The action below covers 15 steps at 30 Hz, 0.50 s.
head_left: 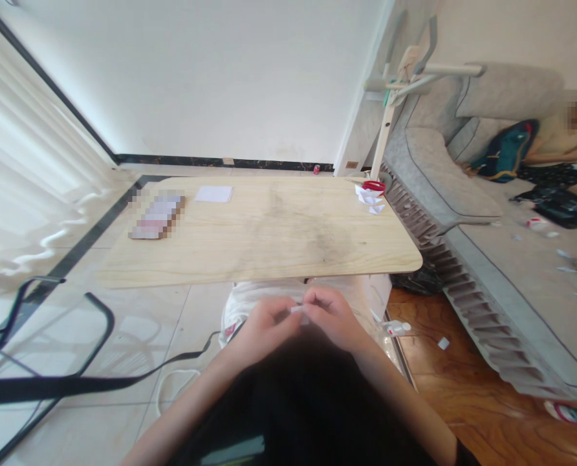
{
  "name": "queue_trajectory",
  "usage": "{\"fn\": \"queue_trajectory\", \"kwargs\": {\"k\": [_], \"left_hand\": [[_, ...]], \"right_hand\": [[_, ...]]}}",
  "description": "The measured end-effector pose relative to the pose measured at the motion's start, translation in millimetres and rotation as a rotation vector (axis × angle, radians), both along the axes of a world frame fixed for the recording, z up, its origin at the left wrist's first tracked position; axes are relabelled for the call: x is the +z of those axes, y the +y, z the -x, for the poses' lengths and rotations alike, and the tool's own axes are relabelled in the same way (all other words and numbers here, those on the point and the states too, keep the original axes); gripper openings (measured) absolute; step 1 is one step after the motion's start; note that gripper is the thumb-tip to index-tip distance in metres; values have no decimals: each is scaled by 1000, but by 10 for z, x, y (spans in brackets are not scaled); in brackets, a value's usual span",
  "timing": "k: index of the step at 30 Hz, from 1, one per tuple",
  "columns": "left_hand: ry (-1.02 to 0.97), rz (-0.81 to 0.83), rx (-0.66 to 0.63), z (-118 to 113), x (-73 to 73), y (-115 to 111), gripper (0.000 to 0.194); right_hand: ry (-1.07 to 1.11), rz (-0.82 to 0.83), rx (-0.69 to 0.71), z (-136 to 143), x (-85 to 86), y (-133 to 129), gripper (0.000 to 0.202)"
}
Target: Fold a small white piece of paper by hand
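Observation:
Close to my body, just short of the table's near edge, my left hand (273,321) and my right hand (331,316) meet. Between their fingertips is a small piece of white paper (298,310), mostly hidden by the fingers. Both hands are closed, thumbs and fingers pinching the paper. Ahead lies the light wooden table (250,233). A stack of white paper (214,194) rests on its far left part. At the far right corner sit several folded white paper pieces (369,196) beside red-handled scissors (374,187).
A blurred-out flat object (158,217) lies on the table's left side. To the right stands a grey sofa (463,188) with a seated person (555,142) and a backpack (506,152). A black strap (99,382) crosses the lower left. A white bottle (398,327) lies on the floor.

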<state>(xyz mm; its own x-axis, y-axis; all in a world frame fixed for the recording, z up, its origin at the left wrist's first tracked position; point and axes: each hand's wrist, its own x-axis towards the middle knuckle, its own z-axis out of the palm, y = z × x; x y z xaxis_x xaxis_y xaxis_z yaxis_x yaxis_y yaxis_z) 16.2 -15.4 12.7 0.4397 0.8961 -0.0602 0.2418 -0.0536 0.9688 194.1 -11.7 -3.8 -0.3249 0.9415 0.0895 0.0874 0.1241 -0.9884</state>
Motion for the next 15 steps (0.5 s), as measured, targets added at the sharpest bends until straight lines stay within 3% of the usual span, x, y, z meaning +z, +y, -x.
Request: {"fn": "queue_trajectory", "kwargs": {"k": [7, 11, 15], "left_hand": [[-165, 44, -66, 42, -73, -29, 30], [-220, 86, 33, 16, -100, -43, 32], [-156, 34, 168, -30, -95, -41, 35]], "right_hand": [[173, 99, -13, 73, -46, -17, 20], [201, 120, -44, 96, -30, -30, 25], [159, 76, -64, 64, 26, -38, 15]]}}
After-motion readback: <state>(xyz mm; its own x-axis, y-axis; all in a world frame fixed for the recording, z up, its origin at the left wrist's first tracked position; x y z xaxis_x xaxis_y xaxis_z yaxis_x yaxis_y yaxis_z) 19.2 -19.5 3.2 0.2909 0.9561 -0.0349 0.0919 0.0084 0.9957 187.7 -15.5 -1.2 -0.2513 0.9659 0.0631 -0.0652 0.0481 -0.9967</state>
